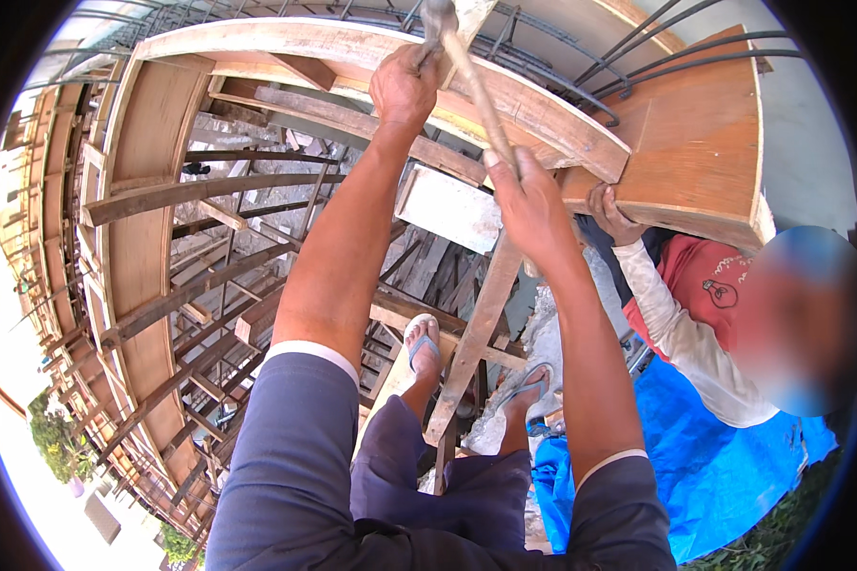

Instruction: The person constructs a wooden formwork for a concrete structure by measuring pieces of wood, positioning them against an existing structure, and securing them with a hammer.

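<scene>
My right hand (pixel 535 211) is wrapped round the wooden handle of a hammer (pixel 478 90). Its metal head reaches the top of the view, just above my left hand. My left hand (pixel 405 88) is closed at the upper edge of a long timber beam (pixel 305 40). A short dark piece shows at its fingers, right by the hammer head; what it is I cannot make out. To the right is a plywood box form (pixel 681 133), with a co-worker's hand (pixel 615 215) against its lower edge.
Steel rebars (pixel 714 48) run behind the beam. Wooden props and braces (pixel 214 195) crisscross below on the left. My sandalled feet (pixel 423 343) stand on narrow planks and rough concrete. A co-worker in a red shirt (pixel 700 276) is close on the right, above a blue tarp (pixel 695 457).
</scene>
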A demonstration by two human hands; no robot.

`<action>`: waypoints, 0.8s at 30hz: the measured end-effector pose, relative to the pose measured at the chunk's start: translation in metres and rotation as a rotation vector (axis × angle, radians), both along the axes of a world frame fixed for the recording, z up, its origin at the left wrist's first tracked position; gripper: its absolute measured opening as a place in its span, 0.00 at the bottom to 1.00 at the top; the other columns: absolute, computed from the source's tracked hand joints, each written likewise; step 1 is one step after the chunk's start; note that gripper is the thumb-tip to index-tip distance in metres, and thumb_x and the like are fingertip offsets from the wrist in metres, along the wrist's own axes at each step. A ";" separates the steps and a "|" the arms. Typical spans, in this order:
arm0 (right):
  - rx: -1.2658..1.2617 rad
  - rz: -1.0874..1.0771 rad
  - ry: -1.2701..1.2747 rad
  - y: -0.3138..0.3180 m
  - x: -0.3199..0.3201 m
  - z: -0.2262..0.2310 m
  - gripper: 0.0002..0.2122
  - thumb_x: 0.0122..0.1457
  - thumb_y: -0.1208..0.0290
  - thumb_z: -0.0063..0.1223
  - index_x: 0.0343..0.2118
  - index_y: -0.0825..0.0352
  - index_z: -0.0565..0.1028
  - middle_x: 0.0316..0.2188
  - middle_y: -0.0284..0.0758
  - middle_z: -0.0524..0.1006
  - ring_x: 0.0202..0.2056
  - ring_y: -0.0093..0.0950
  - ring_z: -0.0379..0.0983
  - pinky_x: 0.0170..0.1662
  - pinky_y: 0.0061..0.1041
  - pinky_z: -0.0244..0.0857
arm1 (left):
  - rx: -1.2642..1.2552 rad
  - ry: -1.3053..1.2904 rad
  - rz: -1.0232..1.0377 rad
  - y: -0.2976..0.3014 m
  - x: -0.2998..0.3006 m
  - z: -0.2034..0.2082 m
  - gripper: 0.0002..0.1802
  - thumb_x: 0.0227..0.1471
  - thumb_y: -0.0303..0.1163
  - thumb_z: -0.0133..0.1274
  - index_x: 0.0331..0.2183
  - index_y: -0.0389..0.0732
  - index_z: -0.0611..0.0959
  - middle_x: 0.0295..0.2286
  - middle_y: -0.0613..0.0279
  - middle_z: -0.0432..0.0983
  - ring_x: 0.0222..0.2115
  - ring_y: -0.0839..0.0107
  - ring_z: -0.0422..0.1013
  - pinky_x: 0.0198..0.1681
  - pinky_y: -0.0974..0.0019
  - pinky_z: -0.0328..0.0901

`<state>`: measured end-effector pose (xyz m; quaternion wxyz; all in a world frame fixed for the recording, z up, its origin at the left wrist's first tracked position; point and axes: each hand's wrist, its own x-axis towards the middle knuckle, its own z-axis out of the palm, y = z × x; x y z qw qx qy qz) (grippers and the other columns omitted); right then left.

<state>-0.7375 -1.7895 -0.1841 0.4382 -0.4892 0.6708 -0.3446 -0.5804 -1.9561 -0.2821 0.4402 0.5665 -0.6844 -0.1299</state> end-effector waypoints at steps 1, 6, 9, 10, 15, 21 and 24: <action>0.170 0.053 -0.027 -0.005 -0.001 -0.001 0.22 0.68 0.52 0.45 0.36 0.73 0.70 0.19 0.44 0.71 0.23 0.36 0.71 0.30 0.36 0.64 | 0.022 -0.009 -0.010 -0.001 0.004 0.001 0.10 0.53 0.35 0.56 0.36 0.44 0.86 0.33 0.57 0.81 0.37 0.50 0.75 0.42 0.54 0.68; 0.009 -0.096 -0.029 0.051 -0.015 0.018 0.18 0.67 0.57 0.48 0.38 0.71 0.70 0.21 0.45 0.73 0.23 0.38 0.71 0.29 0.38 0.63 | 0.175 0.010 0.217 0.020 -0.006 -0.003 0.21 0.52 0.44 0.60 0.41 0.37 0.85 0.42 0.50 0.80 0.44 0.52 0.75 0.50 0.57 0.67; 0.068 -0.096 0.035 0.116 -0.020 0.020 0.14 0.62 0.65 0.57 0.41 0.70 0.70 0.23 0.42 0.75 0.24 0.33 0.73 0.32 0.34 0.67 | 0.871 0.301 0.454 0.010 0.009 -0.017 0.33 0.49 0.51 0.64 0.43 0.29 0.83 0.47 0.41 0.77 0.47 0.53 0.75 0.52 0.59 0.66; 0.082 -0.080 -0.006 0.135 -0.016 0.016 0.15 0.60 0.67 0.59 0.43 0.70 0.71 0.24 0.41 0.76 0.25 0.32 0.73 0.33 0.32 0.69 | 0.855 0.488 0.429 0.008 0.021 -0.032 0.44 0.46 0.55 0.67 0.46 0.20 0.79 0.50 0.37 0.74 0.49 0.56 0.74 0.55 0.58 0.63; 0.343 -0.022 -0.143 0.168 -0.026 -0.006 0.22 0.57 0.68 0.61 0.52 0.69 0.68 0.28 0.47 0.79 0.30 0.41 0.79 0.35 0.36 0.71 | 0.987 0.773 0.209 0.001 0.015 -0.017 0.43 0.49 0.51 0.66 0.48 0.18 0.76 0.45 0.45 0.77 0.43 0.60 0.76 0.60 0.53 0.56; 0.631 0.489 0.231 0.188 -0.050 -0.010 0.26 0.55 0.66 0.59 0.56 0.68 0.68 0.32 0.55 0.79 0.35 0.56 0.76 0.38 0.47 0.71 | 1.084 0.858 0.163 -0.002 0.004 -0.008 0.32 0.55 0.42 0.63 0.47 0.21 0.77 0.39 0.48 0.80 0.37 0.63 0.76 0.63 0.56 0.52; 0.447 0.749 0.136 0.182 -0.048 0.001 0.30 0.53 0.67 0.59 0.60 0.69 0.67 0.30 0.55 0.79 0.30 0.53 0.77 0.36 0.44 0.71 | 1.069 0.875 0.118 -0.002 0.012 -0.021 0.25 0.55 0.49 0.62 0.45 0.38 0.81 0.31 0.60 0.80 0.21 0.80 0.59 0.21 0.74 0.49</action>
